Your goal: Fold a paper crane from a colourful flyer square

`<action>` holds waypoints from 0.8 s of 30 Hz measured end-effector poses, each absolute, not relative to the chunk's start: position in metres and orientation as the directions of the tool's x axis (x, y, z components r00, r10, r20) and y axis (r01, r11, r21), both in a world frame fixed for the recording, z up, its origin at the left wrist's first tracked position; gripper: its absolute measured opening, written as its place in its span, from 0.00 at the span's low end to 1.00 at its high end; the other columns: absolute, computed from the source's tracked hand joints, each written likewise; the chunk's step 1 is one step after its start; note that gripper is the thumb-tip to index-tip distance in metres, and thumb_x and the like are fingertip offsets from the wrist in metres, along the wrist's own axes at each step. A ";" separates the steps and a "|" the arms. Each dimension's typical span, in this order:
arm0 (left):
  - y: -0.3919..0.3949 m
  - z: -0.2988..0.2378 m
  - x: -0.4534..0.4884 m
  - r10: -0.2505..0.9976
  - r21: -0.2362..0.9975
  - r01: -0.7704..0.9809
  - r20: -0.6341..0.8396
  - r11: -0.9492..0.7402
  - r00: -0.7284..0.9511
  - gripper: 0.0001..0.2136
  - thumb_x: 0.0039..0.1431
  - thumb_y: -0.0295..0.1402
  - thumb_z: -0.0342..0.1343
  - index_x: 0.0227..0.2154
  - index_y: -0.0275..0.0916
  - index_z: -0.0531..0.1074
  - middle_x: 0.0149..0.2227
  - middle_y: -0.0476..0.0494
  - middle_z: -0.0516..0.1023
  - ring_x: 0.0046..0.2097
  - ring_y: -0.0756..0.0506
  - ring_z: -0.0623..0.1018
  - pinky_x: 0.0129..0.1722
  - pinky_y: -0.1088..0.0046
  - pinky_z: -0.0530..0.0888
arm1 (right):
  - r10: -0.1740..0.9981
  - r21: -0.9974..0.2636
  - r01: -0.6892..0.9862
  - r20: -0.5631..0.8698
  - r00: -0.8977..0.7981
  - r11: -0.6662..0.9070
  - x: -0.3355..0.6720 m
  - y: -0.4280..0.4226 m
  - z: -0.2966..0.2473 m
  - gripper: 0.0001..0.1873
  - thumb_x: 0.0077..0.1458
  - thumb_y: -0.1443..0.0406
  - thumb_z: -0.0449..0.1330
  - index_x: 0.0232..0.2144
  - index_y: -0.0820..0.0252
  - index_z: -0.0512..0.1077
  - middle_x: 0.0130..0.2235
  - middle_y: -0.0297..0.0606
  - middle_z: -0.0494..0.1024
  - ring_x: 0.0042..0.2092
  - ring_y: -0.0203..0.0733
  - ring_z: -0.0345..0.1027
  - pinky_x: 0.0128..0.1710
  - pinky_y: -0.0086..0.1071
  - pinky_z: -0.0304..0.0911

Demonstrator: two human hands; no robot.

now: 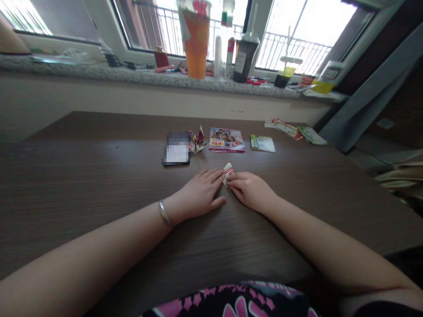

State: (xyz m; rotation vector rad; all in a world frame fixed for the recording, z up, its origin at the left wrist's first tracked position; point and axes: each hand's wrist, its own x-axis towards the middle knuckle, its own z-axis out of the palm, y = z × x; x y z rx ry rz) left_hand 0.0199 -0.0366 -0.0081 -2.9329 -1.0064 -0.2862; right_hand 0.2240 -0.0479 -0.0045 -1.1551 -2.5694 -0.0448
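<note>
A small folded piece of paper [228, 169], white with red print, lies on the brown table [99, 189] between my hands. My left hand [202, 191] rests flat with fingers stretched, its fingertips touching the paper's left edge. A silver bangle is on that wrist. From the right, my right hand [251, 190] pinches the paper between thumb and fingers. Just beyond my hands stands a folded paper figure [197, 141] with pointed tips, beside a phone-like dark-edged rectangle [176, 149] that is blurred out. A stack of printed leaflets [227, 140] lies right of the figure.
Farther right are a green-and-white paper packet [262, 143] and several paper strips [287, 129]. Behind the table, a granite windowsill [139, 77] bears an orange-filled cup [197, 44], a dark drink cup [245, 57], bottles and small items. A grey curtain [355, 101] hangs at right.
</note>
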 end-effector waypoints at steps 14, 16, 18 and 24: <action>-0.050 0.001 0.023 0.618 -0.071 0.633 0.158 -0.771 0.770 0.24 0.60 0.36 0.47 0.57 0.30 0.62 0.58 0.33 0.66 0.58 0.38 0.68 0.57 0.62 0.64 | 0.826 0.022 0.847 0.212 -0.523 0.531 0.219 -0.057 0.006 0.15 0.61 0.65 0.51 0.38 0.63 0.78 0.41 0.43 0.80 0.43 0.45 0.73 0.47 0.36 0.66; -0.051 0.002 0.024 0.625 -0.065 0.639 0.156 -0.766 0.765 0.22 0.60 0.35 0.46 0.54 0.30 0.65 0.56 0.33 0.69 0.55 0.38 0.70 0.54 0.62 0.67 | 0.814 0.028 0.836 0.217 -0.540 0.547 0.220 -0.056 0.006 0.15 0.61 0.65 0.51 0.37 0.63 0.78 0.40 0.43 0.80 0.44 0.45 0.72 0.48 0.36 0.65; -0.051 0.002 0.025 0.630 -0.054 0.644 0.155 -0.763 0.761 0.20 0.61 0.34 0.46 0.53 0.30 0.66 0.54 0.32 0.70 0.54 0.38 0.70 0.52 0.62 0.68 | 0.810 0.030 0.834 0.223 -0.542 0.550 0.220 -0.055 0.006 0.15 0.61 0.65 0.51 0.37 0.62 0.78 0.40 0.44 0.80 0.44 0.46 0.72 0.47 0.36 0.65; -0.047 0.000 0.024 0.636 -0.008 0.646 0.161 -0.764 0.754 0.21 0.60 0.33 0.46 0.55 0.31 0.64 0.53 0.33 0.69 0.55 0.38 0.69 0.55 0.60 0.67 | 0.814 0.037 0.838 0.218 -0.538 0.544 0.222 -0.055 0.004 0.15 0.62 0.63 0.51 0.38 0.59 0.77 0.37 0.43 0.80 0.40 0.45 0.72 0.42 0.35 0.66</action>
